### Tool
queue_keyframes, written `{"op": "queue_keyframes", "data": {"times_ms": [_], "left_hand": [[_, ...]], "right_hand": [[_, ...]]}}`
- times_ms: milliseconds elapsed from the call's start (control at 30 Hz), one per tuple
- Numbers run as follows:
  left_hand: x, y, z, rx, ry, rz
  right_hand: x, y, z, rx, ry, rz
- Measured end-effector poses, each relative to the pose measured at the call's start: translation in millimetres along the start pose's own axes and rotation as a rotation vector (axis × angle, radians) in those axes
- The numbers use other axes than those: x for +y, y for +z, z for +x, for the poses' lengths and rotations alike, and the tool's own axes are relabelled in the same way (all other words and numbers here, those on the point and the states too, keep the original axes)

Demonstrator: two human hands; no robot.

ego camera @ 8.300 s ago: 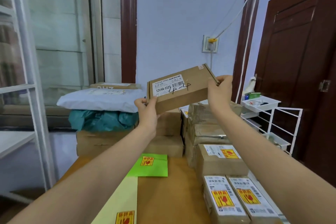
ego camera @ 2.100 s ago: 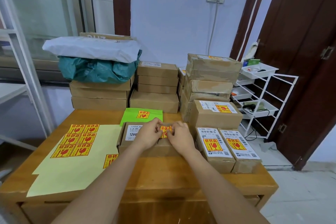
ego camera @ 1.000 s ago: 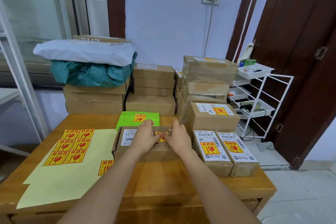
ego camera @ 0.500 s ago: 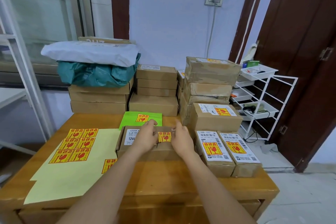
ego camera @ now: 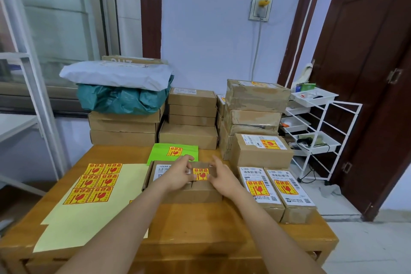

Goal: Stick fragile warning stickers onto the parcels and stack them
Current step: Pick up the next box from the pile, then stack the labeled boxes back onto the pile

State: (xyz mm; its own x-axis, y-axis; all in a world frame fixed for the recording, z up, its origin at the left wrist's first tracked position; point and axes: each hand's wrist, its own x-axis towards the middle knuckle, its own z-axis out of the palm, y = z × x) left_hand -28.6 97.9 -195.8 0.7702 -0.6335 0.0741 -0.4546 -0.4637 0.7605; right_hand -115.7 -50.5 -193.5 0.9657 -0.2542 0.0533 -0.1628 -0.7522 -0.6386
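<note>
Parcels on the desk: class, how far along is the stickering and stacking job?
Done: two small parcels at the right wear fragile stickers, as does the box behind them. In hand: the left hand and right hand flank a sticker lying on the flat box. Left: stacking it; the rear brown boxes show no stickers from here.

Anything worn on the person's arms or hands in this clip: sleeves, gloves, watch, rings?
Nothing visible. Both forearms are bare right down to the frame's bottom edge, with no sleeves in view. The left hand and right hand have no gloves, watch or bracelets; no rings show on the fingers.
</note>
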Motion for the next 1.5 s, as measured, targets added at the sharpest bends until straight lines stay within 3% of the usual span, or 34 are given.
{"op": "queue_keyframes", "data": {"times_ms": [167, 300, 800, 1167, 1500], "left_hand": [[2.6, -10.6, 3.6, -0.037, -0.062, -0.092], [0.2, -24.0, 13.9, 0.072, -0.072, -0.126], [27.2, -95.8, 87.4, 0.376, -0.057, 0.0], [43.4, -120.1, 152.0, 0.355, -0.142, 0.064], [28.8, -125.9, 201.0, 0.379, -0.203, -0.047]], "right_hand": [[-5.0, -12.1, 10.0, -0.052, 0.013, -0.13], [-11.1, -16.3, 27.8, -0.024, -0.016, -0.233], [-53.3, -60.4, 112.5, 0.25, -0.108, -0.02], [-76.2, -87.0, 179.9, 0.265, -0.032, -0.018], [-60.9, -82.5, 229.4, 0.247, 0.068, 0.094]]}}
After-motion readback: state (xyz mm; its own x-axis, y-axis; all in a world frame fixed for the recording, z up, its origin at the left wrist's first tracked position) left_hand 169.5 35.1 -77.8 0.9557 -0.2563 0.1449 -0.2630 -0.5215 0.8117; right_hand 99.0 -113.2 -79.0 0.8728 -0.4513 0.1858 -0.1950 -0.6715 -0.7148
